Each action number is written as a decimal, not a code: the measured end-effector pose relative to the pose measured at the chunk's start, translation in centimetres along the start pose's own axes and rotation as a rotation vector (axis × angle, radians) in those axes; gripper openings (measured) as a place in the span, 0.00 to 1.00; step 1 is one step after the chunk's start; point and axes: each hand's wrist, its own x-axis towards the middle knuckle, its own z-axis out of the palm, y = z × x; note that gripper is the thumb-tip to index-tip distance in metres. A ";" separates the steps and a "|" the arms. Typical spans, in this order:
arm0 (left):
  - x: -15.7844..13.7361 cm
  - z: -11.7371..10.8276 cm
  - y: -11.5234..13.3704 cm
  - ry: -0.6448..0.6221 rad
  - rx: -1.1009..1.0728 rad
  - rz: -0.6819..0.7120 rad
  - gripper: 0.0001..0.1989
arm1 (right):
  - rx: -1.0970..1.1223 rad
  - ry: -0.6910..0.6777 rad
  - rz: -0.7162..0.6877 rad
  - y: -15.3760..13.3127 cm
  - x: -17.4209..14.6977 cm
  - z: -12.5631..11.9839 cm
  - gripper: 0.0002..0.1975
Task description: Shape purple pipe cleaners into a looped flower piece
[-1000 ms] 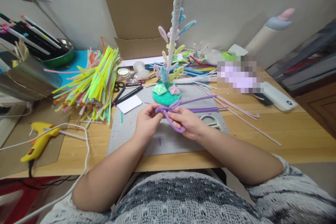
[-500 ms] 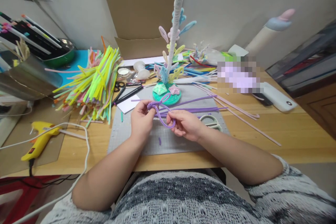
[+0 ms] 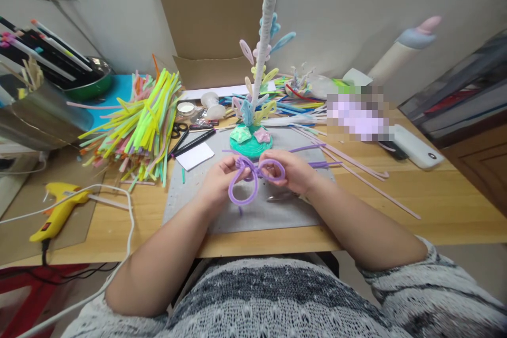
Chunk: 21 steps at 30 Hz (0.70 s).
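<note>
Purple pipe cleaners bent into loops (image 3: 243, 202) are between my two hands, over the grey cutting mat (image 3: 190, 211). My left hand (image 3: 222, 182) pinches the twisted part on the left side. The fingers of my right hand (image 3: 291, 171) close on the loop at the right. Just beyond them stands a white-wrapped stem (image 3: 264, 37) on a round green base (image 3: 249, 147), with pastel loops and flowers along it. More straight purple pipe cleaners (image 3: 322, 164) lie behind my right hand. Scissors (image 3: 279, 197) lie partly hidden beneath my right wrist.
A large bundle of pipe cleaners (image 3: 146, 121) lies at the left. Nearer is a yellow glue gun (image 3: 61, 208) with a white cord (image 3: 130, 232) looping past my left arm. Pink pipe cleaners (image 3: 380, 187) and a white device (image 3: 415, 147) lie to the right.
The purple loops have turned: one now hangs down beside my left fingers, another points right. My right hand has moved slightly up and right, covering more of the scissors.
</note>
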 end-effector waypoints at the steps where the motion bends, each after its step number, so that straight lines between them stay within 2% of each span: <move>1: -0.1 0.1 0.0 -0.068 0.006 -0.053 0.11 | -0.013 -0.062 0.048 0.0 -0.1 0.2 0.13; 4: -0.6 0.3 0.0 -0.217 0.015 -0.169 0.12 | -0.029 -0.232 0.155 0.3 -0.6 1.1 0.15; 7: -0.8 0.4 0.3 -0.254 0.002 -0.227 0.13 | 0.044 -0.307 0.246 0.6 -0.8 1.5 0.14; 9: -0.9 0.3 0.4 -0.263 0.011 -0.243 0.13 | 0.103 -0.299 0.269 0.8 -0.7 1.5 0.12; 12: -0.9 0.2 0.5 -0.273 0.037 -0.243 0.12 | 0.131 -0.246 0.214 1.1 -0.5 1.5 0.09; 16: -1.0 0.0 0.3 -0.287 0.037 -0.257 0.11 | 0.149 -0.193 0.177 1.3 -0.6 1.5 0.10; 21: -1.1 0.1 0.5 -0.356 0.031 -0.247 0.11 | 0.178 -0.196 0.152 1.5 -0.6 1.5 0.11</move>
